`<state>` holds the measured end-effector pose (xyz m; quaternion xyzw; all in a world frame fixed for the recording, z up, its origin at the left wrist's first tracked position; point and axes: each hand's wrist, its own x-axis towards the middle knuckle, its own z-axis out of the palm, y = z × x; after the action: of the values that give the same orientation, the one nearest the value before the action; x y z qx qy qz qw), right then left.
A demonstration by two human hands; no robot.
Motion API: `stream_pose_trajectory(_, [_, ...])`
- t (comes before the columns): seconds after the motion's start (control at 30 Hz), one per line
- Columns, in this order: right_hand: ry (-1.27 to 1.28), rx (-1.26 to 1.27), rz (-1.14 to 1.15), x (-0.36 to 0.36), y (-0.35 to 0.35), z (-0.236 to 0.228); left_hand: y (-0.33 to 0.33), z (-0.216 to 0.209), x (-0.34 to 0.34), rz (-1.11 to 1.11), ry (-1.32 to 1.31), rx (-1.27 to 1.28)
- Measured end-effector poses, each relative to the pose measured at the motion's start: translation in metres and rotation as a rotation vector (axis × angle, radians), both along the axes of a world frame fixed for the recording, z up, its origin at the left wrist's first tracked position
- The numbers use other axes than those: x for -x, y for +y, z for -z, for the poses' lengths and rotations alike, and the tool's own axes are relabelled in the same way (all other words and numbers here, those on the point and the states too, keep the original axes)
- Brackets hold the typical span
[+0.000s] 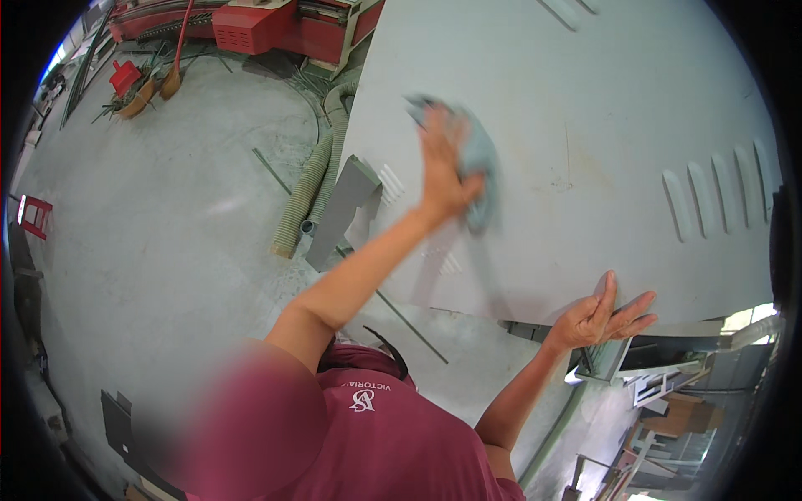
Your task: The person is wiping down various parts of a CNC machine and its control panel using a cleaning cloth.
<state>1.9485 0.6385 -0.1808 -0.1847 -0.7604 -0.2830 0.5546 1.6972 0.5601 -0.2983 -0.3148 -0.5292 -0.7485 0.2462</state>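
Observation:
A large light-grey panel (576,92) with raised louvre slots spreads out in front of me, faintly stained and scratched near its middle. My left hand (447,167) presses a blue-grey cloth (479,154) against the panel's left part; hand and cloth are blurred by motion. Over the panel's near edge, toward the right, lies my right hand (597,321) with its fingers spread and nothing in them. Some of the cloth is hidden under the left hand.
Ribbed hoses (305,196) and a grey bent metal piece (344,209) stand beside the panel's left edge. Thin strips lie on the floor. Farther left are a red dustpan (125,78), a basket (136,100) and a broom (171,82). Red machinery (251,29) stands behind.

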Motion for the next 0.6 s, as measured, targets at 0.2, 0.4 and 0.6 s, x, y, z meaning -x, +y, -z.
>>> stream_pose_trajectory(0.2, [0.021, 0.005, -0.021, 0.003, 0.001, -0.001, -0.03, 0.018, 0.119, -0.114, -0.662, -0.078])
stream_pose_trajectory(0.4, [0.006, -0.014, 0.001, -0.001, 0.005, 0.004, 0.004, 0.073, -0.044, -0.113, -0.64, 0.116])
stream_pose_trajectory(0.6, [0.001, 0.051, -0.018, -0.003, -0.004, 0.005, 0.002, 0.063, -0.158, 0.217, -0.629, 0.289])
